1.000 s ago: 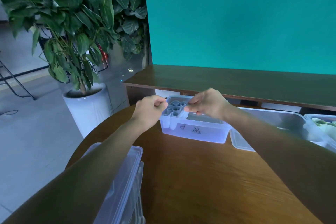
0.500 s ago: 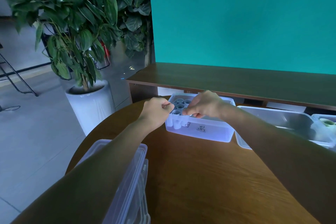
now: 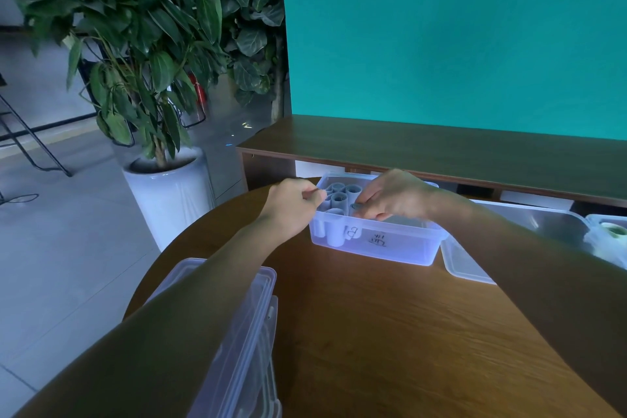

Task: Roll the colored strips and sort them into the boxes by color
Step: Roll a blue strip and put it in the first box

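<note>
Teal wall [image 3: 458, 34] fills the upper right; grey tiled floor [image 3: 68, 248] at left. Dark wooden sideboard [image 3: 424, 149] runs under the wall. Large leafy plant [image 3: 142, 30] in a white cylindrical pot [image 3: 169, 193] stands on the floor, left of the round brown wooden table [image 3: 390, 332].

On the table, far edge: clear plastic box with handwritten marks on its front [image 3: 376, 244]. Upright grey rolled strips [image 3: 339, 200] are packed in its left end. Just right of it, a second clear box [image 3: 543, 224], partly behind the right forearm. At the far right edge, a pale green roll [image 3: 614, 231] in another container. Near left: stacked clear plastic lids [image 3: 244, 343] under the left forearm.

Left hand [image 3: 291, 204] fisted at the box's left rim, thumb and forefinger pinching; what they pinch is too small to tell. Right hand [image 3: 393, 195] over the box, fingers curled down, pinching a grey roll [image 3: 356, 206] beside the others.

Against half a second ago: both hands at the same box in much the same pose; the right fingertips sit a little lower among the rolls.
</note>
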### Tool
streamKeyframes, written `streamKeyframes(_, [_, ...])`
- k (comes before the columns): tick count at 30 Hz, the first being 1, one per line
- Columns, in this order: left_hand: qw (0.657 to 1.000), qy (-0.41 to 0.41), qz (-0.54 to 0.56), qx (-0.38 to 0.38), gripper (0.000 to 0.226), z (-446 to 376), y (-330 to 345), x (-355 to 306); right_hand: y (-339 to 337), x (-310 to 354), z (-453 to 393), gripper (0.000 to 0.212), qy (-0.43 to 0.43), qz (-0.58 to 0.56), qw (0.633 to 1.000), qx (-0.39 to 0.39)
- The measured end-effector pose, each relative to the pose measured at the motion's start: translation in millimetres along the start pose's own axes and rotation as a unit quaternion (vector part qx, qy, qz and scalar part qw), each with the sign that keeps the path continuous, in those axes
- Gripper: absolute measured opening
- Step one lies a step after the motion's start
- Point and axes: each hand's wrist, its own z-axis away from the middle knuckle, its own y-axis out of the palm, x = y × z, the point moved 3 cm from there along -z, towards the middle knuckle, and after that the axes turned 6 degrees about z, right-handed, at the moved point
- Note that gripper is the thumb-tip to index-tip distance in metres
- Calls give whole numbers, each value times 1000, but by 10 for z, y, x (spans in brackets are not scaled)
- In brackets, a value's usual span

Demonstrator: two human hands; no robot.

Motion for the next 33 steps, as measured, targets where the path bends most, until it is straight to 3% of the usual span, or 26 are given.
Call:
streamKeyframes(4, [1000, -3, 9, 2, 28, -33, -8, 13, -106, -103, -3, 28, 21, 0, 999, -29])
streamKeyframes(11, [1000, 7, -7, 1, 27, -51, 29, 28, -151, -158, -33, 31, 47, 98, 989, -101])
streamKeyframes(22, [1000, 25, -18, 2, 23, -90, 66, 70, 32, -71, -189, 26, 39, 43, 993, -98])
streamKeyframes(33, [999, 38, -22, -4, 25, -80, 95, 67, 100, -7, -255, 15, 19, 121, 985, -118])
